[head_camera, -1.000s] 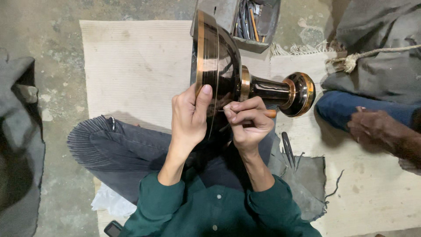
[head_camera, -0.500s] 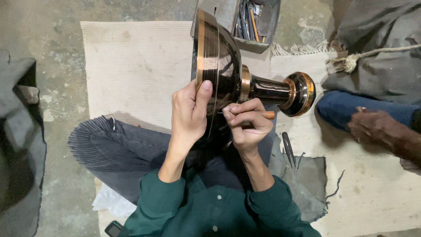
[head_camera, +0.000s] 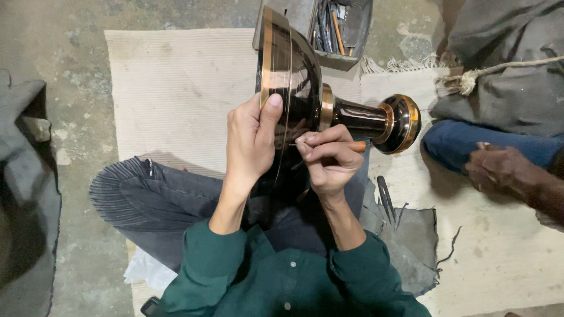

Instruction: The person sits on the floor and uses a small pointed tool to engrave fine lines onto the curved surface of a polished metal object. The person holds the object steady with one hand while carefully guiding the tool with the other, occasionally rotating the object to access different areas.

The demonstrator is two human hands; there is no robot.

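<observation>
Starting at the left of the frame, there's just dark cloth (head_camera: 26,194) bunched on the concrete floor, and a pale woven mat (head_camera: 176,88) spreading toward the centre. In the middle, the left hand (head_camera: 249,144) is gripping the rim of a big dark metal goblet-shaped vessel (head_camera: 296,88) lying on its side across the person's lap, thumb up on the copper-coloured edge, fingers wrapped behind. Just to its right, the right hand (head_camera: 329,158) is pinching a thin engraving tool (head_camera: 352,147) with an orange handle, fingers clenched tight, tip pressing against the bowl.

My guess is the thing is heavy, stiff and pretty slick with that polish, so it's probably wanting to roll. The rim and the narrow stem near the foot (head_camera: 402,123) are looking like the safest grabs.

Upper centre-right, a grey tool tray (head_camera: 346,29) is sitting behind it. At far right, another person's hand (head_camera: 499,170) is resting on the mat.
</observation>
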